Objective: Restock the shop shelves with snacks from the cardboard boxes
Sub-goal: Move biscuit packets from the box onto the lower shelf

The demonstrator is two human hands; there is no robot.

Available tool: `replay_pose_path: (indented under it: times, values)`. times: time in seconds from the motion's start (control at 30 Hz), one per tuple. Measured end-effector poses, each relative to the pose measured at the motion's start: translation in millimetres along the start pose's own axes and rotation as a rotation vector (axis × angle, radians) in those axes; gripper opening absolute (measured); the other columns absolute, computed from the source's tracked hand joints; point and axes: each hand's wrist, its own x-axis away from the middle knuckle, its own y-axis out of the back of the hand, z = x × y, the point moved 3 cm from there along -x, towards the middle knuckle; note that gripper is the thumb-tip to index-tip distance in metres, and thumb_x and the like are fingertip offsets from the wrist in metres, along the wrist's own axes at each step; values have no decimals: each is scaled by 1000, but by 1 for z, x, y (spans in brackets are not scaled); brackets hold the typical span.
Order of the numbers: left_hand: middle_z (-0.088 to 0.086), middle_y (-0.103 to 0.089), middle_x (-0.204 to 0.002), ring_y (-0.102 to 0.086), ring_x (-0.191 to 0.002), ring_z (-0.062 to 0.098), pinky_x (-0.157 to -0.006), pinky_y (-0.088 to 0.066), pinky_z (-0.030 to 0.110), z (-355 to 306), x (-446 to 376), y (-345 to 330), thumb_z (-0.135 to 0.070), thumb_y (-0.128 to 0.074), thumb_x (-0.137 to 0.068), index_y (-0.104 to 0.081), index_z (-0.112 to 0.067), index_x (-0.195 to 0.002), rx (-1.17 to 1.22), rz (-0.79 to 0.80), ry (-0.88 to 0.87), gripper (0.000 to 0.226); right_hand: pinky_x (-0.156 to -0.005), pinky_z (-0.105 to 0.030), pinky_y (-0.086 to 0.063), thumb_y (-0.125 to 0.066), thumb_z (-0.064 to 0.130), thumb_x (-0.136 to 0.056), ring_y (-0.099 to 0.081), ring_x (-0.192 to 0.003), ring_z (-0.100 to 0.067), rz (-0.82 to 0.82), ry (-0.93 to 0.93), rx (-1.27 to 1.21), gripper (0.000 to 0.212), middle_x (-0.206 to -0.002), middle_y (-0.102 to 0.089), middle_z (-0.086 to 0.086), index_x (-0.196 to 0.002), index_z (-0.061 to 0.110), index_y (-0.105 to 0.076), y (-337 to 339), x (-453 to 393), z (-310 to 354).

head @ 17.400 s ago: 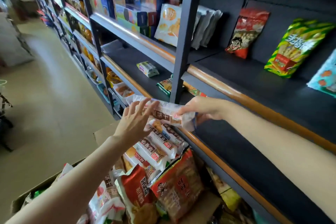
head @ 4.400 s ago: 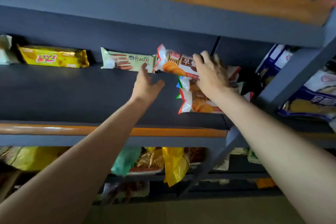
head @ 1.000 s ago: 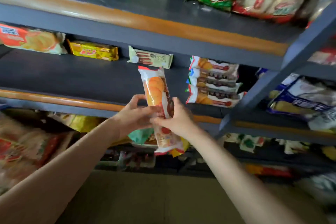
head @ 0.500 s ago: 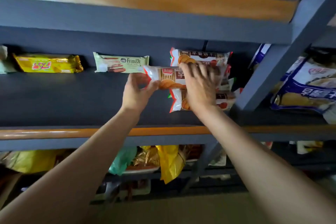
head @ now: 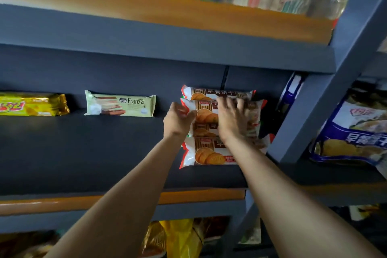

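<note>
On shelf [head: 88,153]: biscuit pack [head: 206,111] being seated in stack.
Left hand [head: 178,120] gripped the pack's end; right hand [head: 232,120] pressed flat, fingers straight. Pack should be squared, edges aligned, before release.

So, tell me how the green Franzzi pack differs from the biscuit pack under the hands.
The Franzzi pack is pale green; the biscuit pack is white with red ends. The Franzzi pack stands alone and untouched at the back of the shelf; the biscuit pack lies in a row of matching packs, the left hand at its end, the right hand flat on top. Both are long and lie crosswise.
</note>
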Motion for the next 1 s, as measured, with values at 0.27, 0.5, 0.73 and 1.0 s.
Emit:
replay_pose_path:
  times: [0.27, 0.5, 0.73, 1.0]
  values:
    - [16, -49, -115, -46, -109, 34, -88, -37, 41, -7, 53, 47, -12, -55, -86, -48, -1, -114, -213, -156, -2, 31, -113, -41, -20, -57, 7, -84, -22, -133, -33, 54, 56, -245, 62, -150, -25, -9, -141, 14, -34, 34, 69, 41]
    - [4, -53, -103, -49, -95, 23, -78, -36, 34, 27, 172, 243, -21, -33, -72, -42, -21, -110, -567, -256, -86, 39, -84, -47, -47, -71, -8, -61, -50, -102, -43, 204, 394, -302, 57, -123, -52, -21, -115, 4, -59, 44, 144, 195]
    - [10, -54, -103, -45, -94, 24, -83, -35, 37, 41, 286, 505, -28, -38, -72, -45, -17, -112, -847, -515, 34, 42, -85, -49, -50, -54, -4, -71, -54, -101, -39, 366, 847, -574, 40, -114, -56, -13, -109, 6, -62, 88, 254, 439]
    - [19, -60, -92, -52, -90, 32, -77, -30, 32, 84, 416, 707, -28, -36, -69, -58, 0, -98, -785, -877, 439, 45, -103, -28, -28, -53, 10, -89, -42, -120, -27, 617, 1106, -822, 30, -125, -49, -10, -119, 8, -56, 152, 393, 634]
